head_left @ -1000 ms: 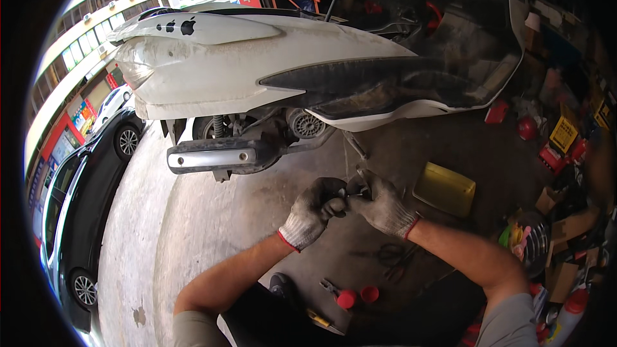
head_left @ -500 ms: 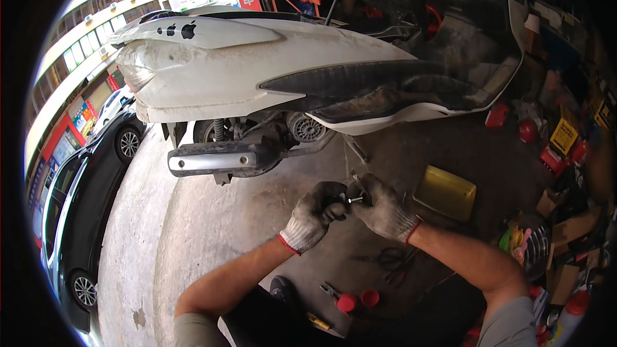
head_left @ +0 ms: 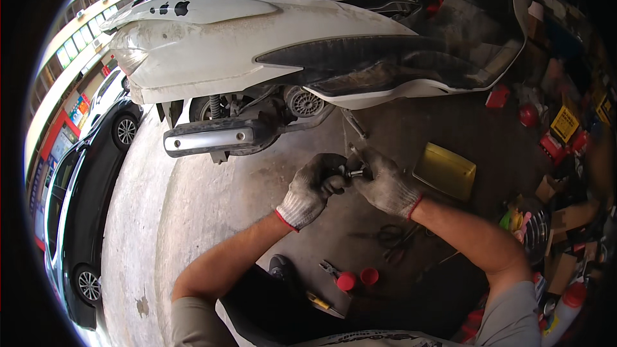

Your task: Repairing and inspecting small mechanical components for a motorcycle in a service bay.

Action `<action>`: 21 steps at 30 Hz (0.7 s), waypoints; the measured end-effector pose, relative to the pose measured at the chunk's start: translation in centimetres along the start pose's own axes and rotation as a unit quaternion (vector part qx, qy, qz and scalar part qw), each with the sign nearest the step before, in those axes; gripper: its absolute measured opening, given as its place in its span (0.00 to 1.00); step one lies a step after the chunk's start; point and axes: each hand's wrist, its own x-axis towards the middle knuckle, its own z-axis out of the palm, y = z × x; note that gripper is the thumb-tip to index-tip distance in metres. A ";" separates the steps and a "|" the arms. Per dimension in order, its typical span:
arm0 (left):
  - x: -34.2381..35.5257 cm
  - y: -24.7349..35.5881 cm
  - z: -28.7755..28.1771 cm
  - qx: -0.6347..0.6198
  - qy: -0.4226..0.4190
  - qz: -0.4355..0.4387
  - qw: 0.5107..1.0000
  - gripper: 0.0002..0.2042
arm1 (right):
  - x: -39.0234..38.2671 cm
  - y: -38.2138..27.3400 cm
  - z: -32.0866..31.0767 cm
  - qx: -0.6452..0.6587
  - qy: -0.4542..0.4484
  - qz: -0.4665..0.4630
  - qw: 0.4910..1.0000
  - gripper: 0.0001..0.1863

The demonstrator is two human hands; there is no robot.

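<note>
Both of my hands wear pale knit gloves with dark, dirty fingers and red cuff edges. They meet in front of me, below the scooter's underside. My left hand (head_left: pixel 308 187) is closed, its fingertips curled against a small shiny bolt-like metal part (head_left: pixel 355 173); whatever else it holds is hidden by the dark fingers. Closed around the other end of that part is my right hand (head_left: pixel 387 185). A white scooter (head_left: pixel 212 45) with dirty panels stands just beyond, its silver-covered exhaust muffler (head_left: pixel 209 141) toward me on the left.
A yellow tray (head_left: pixel 445 172) lies on the floor right of my hands. Below are scissors-like tools (head_left: pixel 389 236), pliers (head_left: pixel 330 270) and two red caps (head_left: pixel 346 281). Cluttered boxes and bottles (head_left: pixel 562 276) line the right side. A black car (head_left: pixel 96 199) is parked at left.
My view has tilted down a little, so the scooter sits higher. My hands have drawn closer around the metal part, and it now bridges the fingers of both.
</note>
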 end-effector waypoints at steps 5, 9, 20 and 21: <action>-0.2 -0.1 -0.1 0.019 0.005 0.002 1.000 0.18 | -0.1 -0.3 0.0 0.000 -0.020 0.061 0.998 0.07; -0.3 0.1 -0.2 0.042 0.007 0.003 0.999 0.17 | -0.1 -1.1 0.1 0.000 0.028 -0.033 0.999 0.06; 0.0 -0.2 0.0 0.048 0.006 -0.018 0.999 0.16 | 0.1 -0.5 -0.4 0.005 -0.008 0.102 0.995 0.06; -0.1 -0.4 0.0 0.030 0.009 -0.012 0.999 0.16 | 0.1 -0.6 -0.4 0.006 -0.008 0.102 0.995 0.06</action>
